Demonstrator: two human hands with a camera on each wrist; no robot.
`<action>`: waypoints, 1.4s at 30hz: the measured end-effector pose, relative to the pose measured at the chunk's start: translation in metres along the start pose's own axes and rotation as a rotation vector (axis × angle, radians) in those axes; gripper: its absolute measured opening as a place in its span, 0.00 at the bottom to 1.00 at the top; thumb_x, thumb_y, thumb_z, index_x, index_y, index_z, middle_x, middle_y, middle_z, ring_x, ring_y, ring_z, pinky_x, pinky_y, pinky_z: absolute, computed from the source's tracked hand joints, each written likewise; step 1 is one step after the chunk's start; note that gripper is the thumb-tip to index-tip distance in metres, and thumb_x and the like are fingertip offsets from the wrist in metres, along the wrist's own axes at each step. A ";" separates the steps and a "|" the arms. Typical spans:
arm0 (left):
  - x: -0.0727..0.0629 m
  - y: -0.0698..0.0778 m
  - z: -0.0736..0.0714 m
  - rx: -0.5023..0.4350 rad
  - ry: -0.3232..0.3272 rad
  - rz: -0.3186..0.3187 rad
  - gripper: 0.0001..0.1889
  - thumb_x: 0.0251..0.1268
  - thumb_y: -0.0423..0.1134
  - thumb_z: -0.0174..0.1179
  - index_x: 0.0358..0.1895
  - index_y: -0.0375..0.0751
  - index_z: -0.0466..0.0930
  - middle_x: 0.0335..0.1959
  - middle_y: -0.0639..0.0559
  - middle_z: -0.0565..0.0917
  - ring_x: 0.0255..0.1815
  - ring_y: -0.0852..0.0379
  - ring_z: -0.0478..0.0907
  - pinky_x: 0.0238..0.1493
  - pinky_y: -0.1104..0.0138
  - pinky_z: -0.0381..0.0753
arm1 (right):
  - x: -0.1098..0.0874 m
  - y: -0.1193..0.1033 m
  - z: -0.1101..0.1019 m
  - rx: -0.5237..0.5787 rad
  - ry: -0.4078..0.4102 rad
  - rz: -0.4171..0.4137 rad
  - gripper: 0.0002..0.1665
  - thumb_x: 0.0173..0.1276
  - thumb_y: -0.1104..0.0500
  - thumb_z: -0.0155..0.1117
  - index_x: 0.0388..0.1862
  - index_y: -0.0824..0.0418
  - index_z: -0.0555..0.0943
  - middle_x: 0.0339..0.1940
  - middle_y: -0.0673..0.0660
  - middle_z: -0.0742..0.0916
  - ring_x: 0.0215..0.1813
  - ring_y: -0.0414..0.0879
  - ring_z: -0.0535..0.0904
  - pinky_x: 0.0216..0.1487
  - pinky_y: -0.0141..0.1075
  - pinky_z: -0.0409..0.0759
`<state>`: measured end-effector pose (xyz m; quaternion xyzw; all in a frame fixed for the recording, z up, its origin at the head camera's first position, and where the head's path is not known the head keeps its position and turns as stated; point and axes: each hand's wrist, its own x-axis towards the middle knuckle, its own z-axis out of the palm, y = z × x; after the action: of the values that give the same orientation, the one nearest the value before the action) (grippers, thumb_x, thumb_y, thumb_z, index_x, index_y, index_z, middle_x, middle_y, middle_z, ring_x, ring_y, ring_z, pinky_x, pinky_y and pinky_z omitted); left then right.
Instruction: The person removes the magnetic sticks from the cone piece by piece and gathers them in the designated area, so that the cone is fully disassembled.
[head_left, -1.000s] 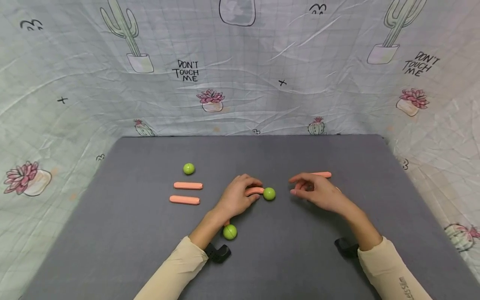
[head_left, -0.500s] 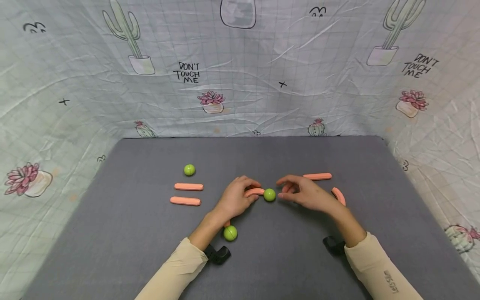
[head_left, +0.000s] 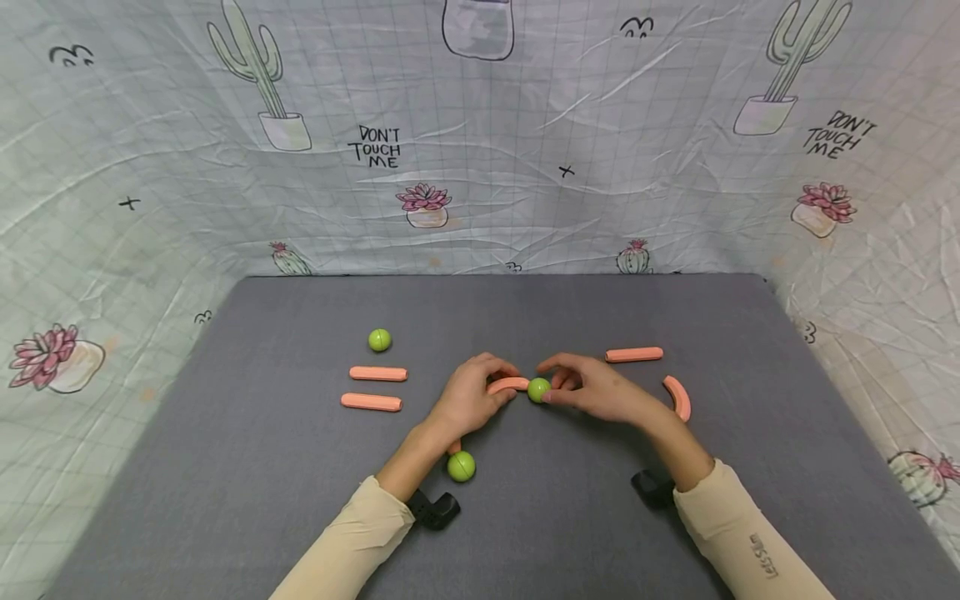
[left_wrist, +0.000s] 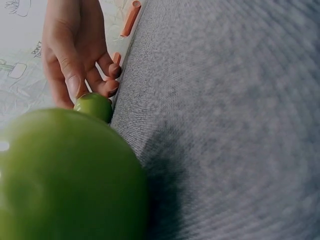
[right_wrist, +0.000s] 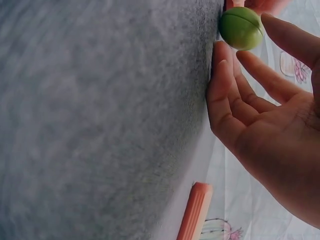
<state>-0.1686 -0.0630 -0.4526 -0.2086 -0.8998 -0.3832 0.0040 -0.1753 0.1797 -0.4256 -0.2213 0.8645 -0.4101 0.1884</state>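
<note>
A short curved orange rod (head_left: 508, 384) lies in the grip of my left hand (head_left: 468, 396), between thumb and fingers. At its right end sits a green ball (head_left: 538, 390), grooved across. My right hand (head_left: 600, 388) is at that ball, thumb and index finger spread beside it. In the right wrist view the ball (right_wrist: 241, 28) lies just beyond the fingertips; I cannot tell whether they touch it. Under my left wrist another green ball (head_left: 461, 467) joins an orange rod (head_left: 454, 447), mostly hidden by the forearm. That ball (left_wrist: 70, 180) looms large in the left wrist view.
On the left of the grey table (head_left: 570, 533) are a green ball (head_left: 379, 340) and two straight orange rods, one upper (head_left: 378, 373) and one lower (head_left: 372, 402). Right of my right hand lie a straight rod (head_left: 633, 355) and a curved rod (head_left: 677, 398). A printed cloth (head_left: 480, 108) hangs behind.
My right hand has moved left to the green ball, uncovering the straight and curved rods on the right. The left hand stays in place, holding the curved rod.
</note>
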 end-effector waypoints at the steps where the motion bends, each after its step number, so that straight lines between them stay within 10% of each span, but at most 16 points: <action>1: 0.000 0.000 0.000 -0.008 0.002 -0.003 0.12 0.65 0.37 0.73 0.51 0.44 0.89 0.45 0.48 0.87 0.40 0.54 0.81 0.44 0.65 0.79 | 0.001 0.000 0.001 -0.004 0.001 -0.003 0.27 0.74 0.53 0.70 0.67 0.63 0.79 0.46 0.58 0.88 0.44 0.45 0.83 0.43 0.36 0.81; 42: 0.001 -0.002 0.001 -0.040 0.013 -0.064 0.09 0.62 0.38 0.75 0.45 0.45 0.92 0.41 0.50 0.89 0.34 0.61 0.80 0.38 0.71 0.78 | 0.003 -0.004 0.005 -0.127 -0.063 -0.052 0.22 0.74 0.56 0.69 0.63 0.62 0.82 0.46 0.56 0.84 0.43 0.43 0.79 0.46 0.35 0.77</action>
<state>-0.1697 -0.0626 -0.4545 -0.1776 -0.8980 -0.4026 -0.0067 -0.1746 0.1724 -0.4253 -0.2681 0.8763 -0.3520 0.1903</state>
